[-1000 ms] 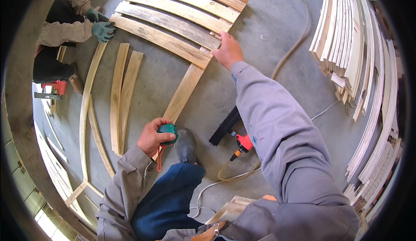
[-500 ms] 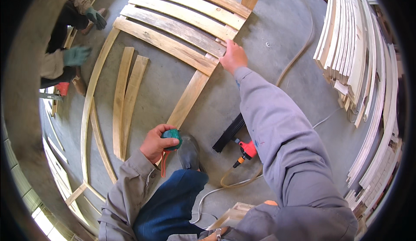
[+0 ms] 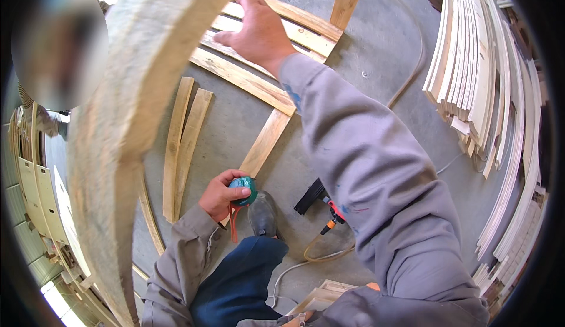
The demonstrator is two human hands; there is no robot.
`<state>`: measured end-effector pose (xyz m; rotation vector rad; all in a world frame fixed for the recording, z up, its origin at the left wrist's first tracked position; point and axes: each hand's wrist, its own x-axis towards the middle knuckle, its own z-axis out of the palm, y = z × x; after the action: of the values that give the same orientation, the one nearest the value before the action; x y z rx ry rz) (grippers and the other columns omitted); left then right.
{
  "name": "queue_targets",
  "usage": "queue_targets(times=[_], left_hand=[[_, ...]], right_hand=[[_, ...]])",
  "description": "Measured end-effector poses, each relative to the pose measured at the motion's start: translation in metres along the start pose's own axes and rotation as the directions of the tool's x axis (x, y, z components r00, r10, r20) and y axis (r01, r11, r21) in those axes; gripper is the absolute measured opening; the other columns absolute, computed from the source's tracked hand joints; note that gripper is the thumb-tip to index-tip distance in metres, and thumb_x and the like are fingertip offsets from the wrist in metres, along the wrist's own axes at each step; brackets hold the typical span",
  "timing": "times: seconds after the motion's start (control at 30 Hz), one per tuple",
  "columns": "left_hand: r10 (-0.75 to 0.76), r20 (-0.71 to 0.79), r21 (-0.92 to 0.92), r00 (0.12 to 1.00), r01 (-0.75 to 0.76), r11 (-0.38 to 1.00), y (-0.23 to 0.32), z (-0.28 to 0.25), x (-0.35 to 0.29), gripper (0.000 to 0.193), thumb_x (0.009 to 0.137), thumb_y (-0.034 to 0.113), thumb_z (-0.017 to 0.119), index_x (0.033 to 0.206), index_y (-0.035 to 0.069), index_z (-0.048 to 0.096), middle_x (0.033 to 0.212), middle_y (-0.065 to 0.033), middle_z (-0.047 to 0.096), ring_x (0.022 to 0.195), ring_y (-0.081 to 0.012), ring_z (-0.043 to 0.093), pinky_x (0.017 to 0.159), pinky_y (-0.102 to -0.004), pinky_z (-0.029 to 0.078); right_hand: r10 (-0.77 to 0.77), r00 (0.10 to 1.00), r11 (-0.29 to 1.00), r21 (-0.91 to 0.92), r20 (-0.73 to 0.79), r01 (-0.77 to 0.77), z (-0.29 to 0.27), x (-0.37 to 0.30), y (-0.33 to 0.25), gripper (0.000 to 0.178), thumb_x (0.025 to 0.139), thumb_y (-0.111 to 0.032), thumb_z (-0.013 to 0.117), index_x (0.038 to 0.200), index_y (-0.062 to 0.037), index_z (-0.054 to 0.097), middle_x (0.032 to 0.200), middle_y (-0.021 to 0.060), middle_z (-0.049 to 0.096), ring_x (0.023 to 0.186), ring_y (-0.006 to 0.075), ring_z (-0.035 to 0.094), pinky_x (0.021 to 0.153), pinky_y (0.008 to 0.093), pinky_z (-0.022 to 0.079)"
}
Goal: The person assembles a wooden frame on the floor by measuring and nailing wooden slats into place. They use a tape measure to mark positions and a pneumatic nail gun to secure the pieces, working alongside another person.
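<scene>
My left hand (image 3: 219, 196) is closed round a green tape measure (image 3: 243, 190) with an orange-red strap hanging from it. Below it is the near end of a wooden rail (image 3: 265, 144) of a slatted panel (image 3: 247, 82) lying on the floor. My right hand (image 3: 259, 36) is raised over the panel, thumb and fingers apart. Its fingertips are at the edge of a large rough wooden board (image 3: 126, 86) rising close in front at the left; I cannot tell whether they touch. The board hides the panel's left part.
Two loose slats (image 3: 183, 150) lie left of the rail. A black and red air nailer (image 3: 321, 200) with a hose lies by my right forearm. Long board stacks (image 3: 471, 50) line the right side. Another person (image 3: 59, 50), blurred, is at the upper left.
My right hand has left the panel's right edge and moved up and left. The large board has come further into view, rightward. My left hand still holds the tape measure.
</scene>
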<state>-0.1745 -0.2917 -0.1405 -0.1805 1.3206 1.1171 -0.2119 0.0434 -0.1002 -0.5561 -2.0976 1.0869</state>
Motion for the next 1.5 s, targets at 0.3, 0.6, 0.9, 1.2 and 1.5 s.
queue_targets(times=[0.3,0.6,0.9,1.2,1.5], left_hand=[[0.214,-0.047,0.074,0.976,-0.210,0.975,0.026,0.036,0.001,0.053,0.067,-0.008,0.085,0.113,0.003,0.061,0.100,-0.0059,0.066,0.090,-0.0152,0.065,0.081,-0.0298,0.056],[0.472,0.109,0.711,0.875,-0.400,0.578,0.015,0.075,0.007,0.042,0.068,0.009,0.088,0.099,0.003,0.060,0.088,-0.0052,0.065,0.080,-0.0129,0.061,0.070,-0.0290,0.052],[0.476,0.204,0.919,0.856,-0.335,0.209,0.015,0.099,0.002,0.036,0.070,0.014,0.081,0.097,0.007,0.058,0.081,-0.0143,0.067,0.078,-0.0337,0.069,0.067,-0.0431,0.053],[0.404,0.199,0.947,0.893,-0.282,0.156,0.008,0.103,0.008,0.037,0.071,0.014,0.077,0.099,0.007,0.054,0.081,-0.0154,0.065,0.077,-0.0363,0.067,0.065,-0.0446,0.052],[0.351,0.195,0.922,0.916,-0.293,0.254,0.003,0.087,0.012,0.036,0.083,0.020,0.065,0.113,0.002,0.057,0.100,-0.0230,0.066,0.095,-0.0380,0.066,0.083,-0.0442,0.052]], right_hand=[[0.541,0.711,0.651,0.311,0.449,-0.692,-0.061,-0.201,0.015,0.038,0.090,-0.022,0.076,0.115,0.0031,0.062,0.084,0.0034,0.064,0.073,0.0095,0.057,0.065,0.0281,0.050],[0.630,0.456,0.241,0.400,0.628,-0.884,-0.084,-0.267,-0.051,0.037,0.090,-0.012,0.075,0.121,0.0034,0.061,0.101,0.0093,0.070,0.084,0.0128,0.065,0.072,0.0272,0.054],[0.671,0.512,0.360,0.367,0.537,-0.858,-0.075,-0.283,-0.037,0.031,0.081,-0.002,0.078,0.109,0.0032,0.065,0.098,0.0106,0.072,0.089,0.0151,0.068,0.077,0.0302,0.056],[0.677,0.468,0.240,0.431,0.568,-0.870,-0.074,-0.292,-0.031,0.032,0.082,0.003,0.076,0.112,0.0041,0.063,0.098,0.0095,0.067,0.085,0.0150,0.065,0.075,0.0291,0.056],[0.722,0.437,0.148,0.496,0.537,-0.855,-0.091,-0.268,-0.006,0.035,0.077,0.003,0.077,0.105,-0.0031,0.058,0.091,0.0049,0.061,0.073,0.0125,0.060,0.058,0.0267,0.049]])
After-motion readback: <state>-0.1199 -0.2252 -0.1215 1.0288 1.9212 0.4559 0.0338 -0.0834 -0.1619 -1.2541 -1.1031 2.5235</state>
